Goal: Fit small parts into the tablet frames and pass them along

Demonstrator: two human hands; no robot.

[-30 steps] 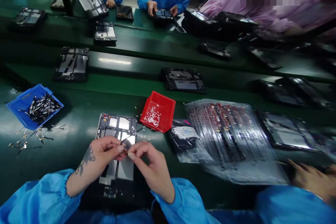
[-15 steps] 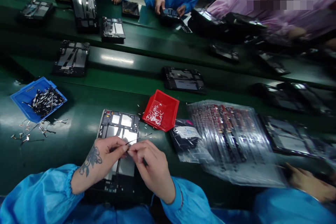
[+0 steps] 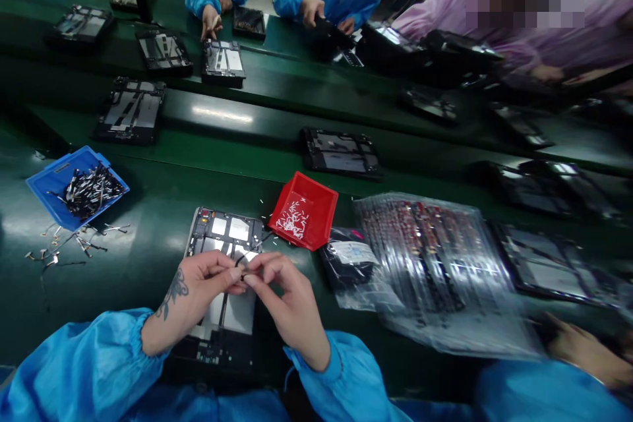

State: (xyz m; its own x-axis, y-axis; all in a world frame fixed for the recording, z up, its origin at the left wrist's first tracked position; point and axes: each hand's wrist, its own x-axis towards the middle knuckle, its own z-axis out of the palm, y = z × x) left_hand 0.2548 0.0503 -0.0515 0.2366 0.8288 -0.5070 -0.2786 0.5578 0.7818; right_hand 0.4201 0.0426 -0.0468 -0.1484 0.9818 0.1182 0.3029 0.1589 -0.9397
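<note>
My left hand [image 3: 208,287] and my right hand [image 3: 287,300] meet fingertip to fingertip above an opened tablet [image 3: 232,323]. Between them they pinch a thin black cable [image 3: 241,259], whose free end sticks up toward the upper right. Its tip at my fingers is mostly covered. The tablet lies face down, its silvery battery panels and dark frame exposed, partly hidden under both hands. Just beyond it, a red bin [image 3: 316,214] holds small white strips. To the left, a blue bin [image 3: 54,194] is filled with short cables, and several loose cables [image 3: 82,241] lie in front of it.
At right are a bagged black packet [image 3: 351,257] and a stack of clear plastic trays [image 3: 435,264]. Another opened tablet [image 3: 341,150] lies on the belt, one more [image 3: 131,109] farther left. A co-worker's hand [image 3: 583,349] is at the right edge. Co-workers work across the line.
My fingers have shifted on the cable, and its free end now points more upward. Across the line, a co-worker has laid down a tilted tablet and reached to the one beside it.
</note>
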